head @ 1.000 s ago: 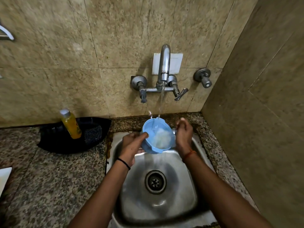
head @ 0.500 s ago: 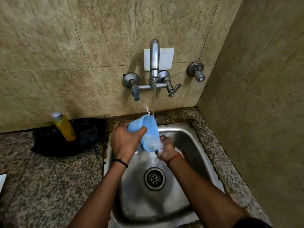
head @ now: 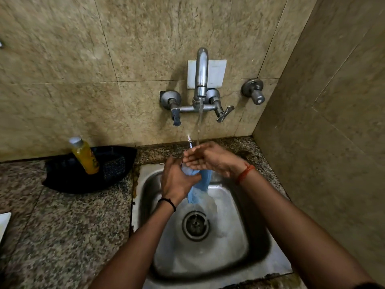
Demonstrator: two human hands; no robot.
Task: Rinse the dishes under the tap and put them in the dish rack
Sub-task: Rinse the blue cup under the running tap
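My left hand point(head: 179, 180) now grips the small blue plastic bowl point(head: 199, 184) alone, tipped mouth-down over the steel sink point(head: 208, 257). My right hand point(head: 210, 158) has let go and lies open, fingers straight, under the wall tap point(head: 201, 80)'s stream. I judge the bowl's rinse nearly done; no rack is in view.

Two hands over the sink: the left hand point(head: 179, 180) and the right hand point(head: 210, 158); one blue bowl point(head: 199, 184) between them; one sink point(head: 256, 236) with one drain point(head: 195, 225); one tap spout point(head: 201, 71) with one stream of water point(head: 200, 122); two tap handles, one left point(head: 175, 115) and one right point(head: 224, 115); one separate wall valve point(head: 255, 93); one white wall plate point(head: 217, 73); one yellow bottle point(head: 84, 156); one black tray point(head: 64, 176); two wristbands, one black point(head: 167, 202), one orange point(head: 245, 173).
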